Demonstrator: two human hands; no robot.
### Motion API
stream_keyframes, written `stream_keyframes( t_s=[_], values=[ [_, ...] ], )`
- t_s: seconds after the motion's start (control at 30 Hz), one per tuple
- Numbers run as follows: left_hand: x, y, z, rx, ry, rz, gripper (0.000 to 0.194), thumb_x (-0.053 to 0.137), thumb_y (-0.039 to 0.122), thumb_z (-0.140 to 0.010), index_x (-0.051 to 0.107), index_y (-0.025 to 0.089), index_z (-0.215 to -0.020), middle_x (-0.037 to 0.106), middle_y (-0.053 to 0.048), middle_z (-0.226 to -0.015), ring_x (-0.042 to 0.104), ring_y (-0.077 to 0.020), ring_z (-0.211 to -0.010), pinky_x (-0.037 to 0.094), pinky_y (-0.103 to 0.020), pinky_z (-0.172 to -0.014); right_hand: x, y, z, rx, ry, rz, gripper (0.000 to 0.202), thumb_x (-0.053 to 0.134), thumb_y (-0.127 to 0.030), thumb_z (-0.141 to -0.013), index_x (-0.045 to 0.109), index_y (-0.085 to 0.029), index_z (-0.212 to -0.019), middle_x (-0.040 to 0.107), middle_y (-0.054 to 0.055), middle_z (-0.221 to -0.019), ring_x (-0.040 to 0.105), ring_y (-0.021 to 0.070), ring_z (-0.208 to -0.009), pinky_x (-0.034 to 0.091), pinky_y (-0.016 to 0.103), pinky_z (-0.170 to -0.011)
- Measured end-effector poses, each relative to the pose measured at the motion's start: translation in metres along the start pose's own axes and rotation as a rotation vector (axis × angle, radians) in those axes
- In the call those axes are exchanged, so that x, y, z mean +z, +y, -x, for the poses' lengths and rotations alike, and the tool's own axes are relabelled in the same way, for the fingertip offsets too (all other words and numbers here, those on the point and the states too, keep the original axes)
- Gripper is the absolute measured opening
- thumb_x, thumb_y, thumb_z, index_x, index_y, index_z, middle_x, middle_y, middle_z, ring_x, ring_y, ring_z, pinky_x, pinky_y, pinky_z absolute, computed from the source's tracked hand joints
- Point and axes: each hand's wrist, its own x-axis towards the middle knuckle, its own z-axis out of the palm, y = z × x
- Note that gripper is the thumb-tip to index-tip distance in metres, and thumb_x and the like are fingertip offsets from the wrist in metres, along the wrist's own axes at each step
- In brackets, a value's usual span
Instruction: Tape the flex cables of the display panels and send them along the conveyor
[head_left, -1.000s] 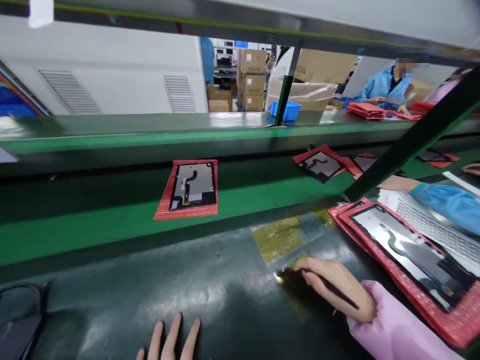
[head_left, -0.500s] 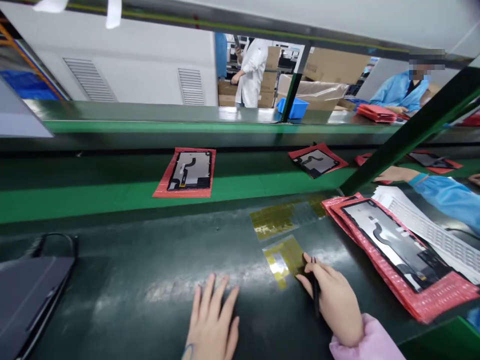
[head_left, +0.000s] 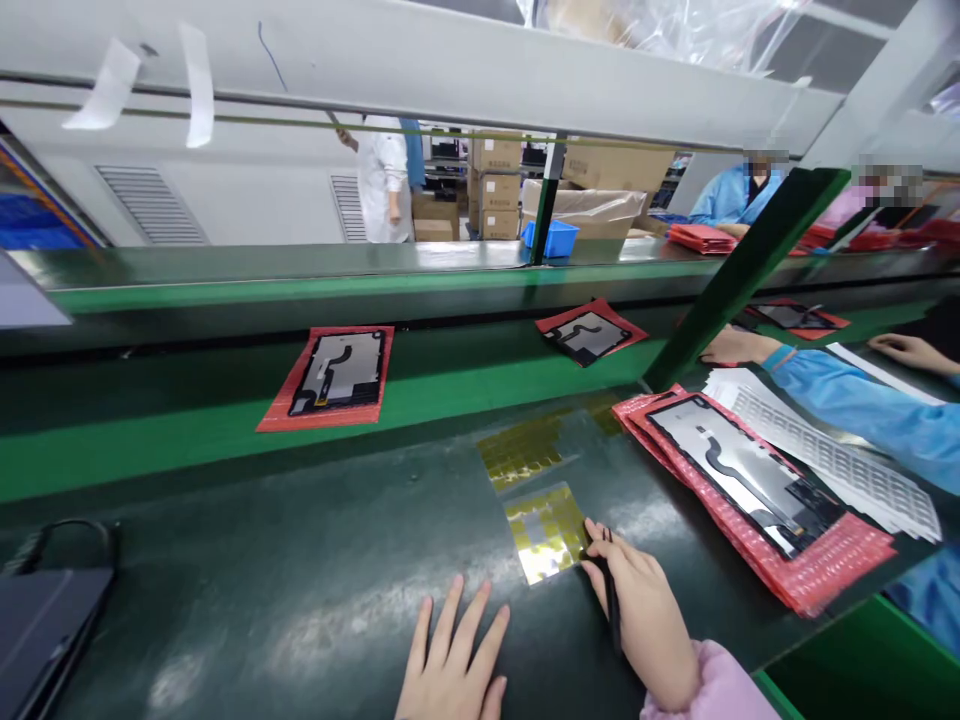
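Observation:
My left hand (head_left: pixel 459 655) lies flat on the dark green bench with its fingers spread and nothing in it. My right hand (head_left: pixel 641 610) grips black tweezers (head_left: pixel 613 600), its fingertips at the right edge of a small yellow tape sheet (head_left: pixel 546 530). Behind that, a second yellow tape sheet (head_left: pixel 525 452) lies on the bench. Right of my right hand, a tablet screen panel (head_left: pixel 742 470) rests on a stack of red bubble bags (head_left: pixel 840 570).
Two panels on red bags, one at left (head_left: pixel 341 372) and one at centre (head_left: pixel 587 332), lie on the green belt. White label sheets (head_left: pixel 832 450) and a co-worker's blue sleeves (head_left: pixel 862 400) are at right. A dark device (head_left: pixel 52 620) sits left; a green post (head_left: pixel 742 280) slants upward.
The view has shifted, with the belt's panels now further left. My left hand appears nearer the right hand. The right hand still holds the tweezers by the tape sheet, whose angle looks slightly different.

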Motion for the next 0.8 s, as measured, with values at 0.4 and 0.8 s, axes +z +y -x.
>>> stream_keyframes(
  t_s=[0.4,0.8],
  values=[
    [0.0016,0.0006,0.0008,-0.007,0.017,0.012,0.051,0.058,0.028,-0.09,0.062,0.03,-0.141,0.063,-0.002,-0.145,0.048,-0.031,-0.135,0.005,-0.048,-0.125,-0.0003,0.0026,0.0006,0.077,0.031,-0.15,0.017,0.042,-0.036,-0.109,0.056,-0.026,-0.106,0.077,0.009,-0.121,0.077,0.0239,-0.099,0.057,0.039,-0.078],
    [0.0011,0.0012,0.0036,-0.022,0.018,0.002,0.054,0.058,0.027,-0.088,0.06,0.032,-0.142,0.061,0.001,-0.148,0.05,-0.0294,-0.136,0.013,-0.045,-0.124,0.0048,0.0049,0.005,0.094,-0.02,-0.169,0.012,0.048,-0.023,-0.103,0.059,-0.027,-0.107,0.076,0.007,-0.125,0.073,0.0257,-0.11,0.057,0.041,-0.085]
  ],
)
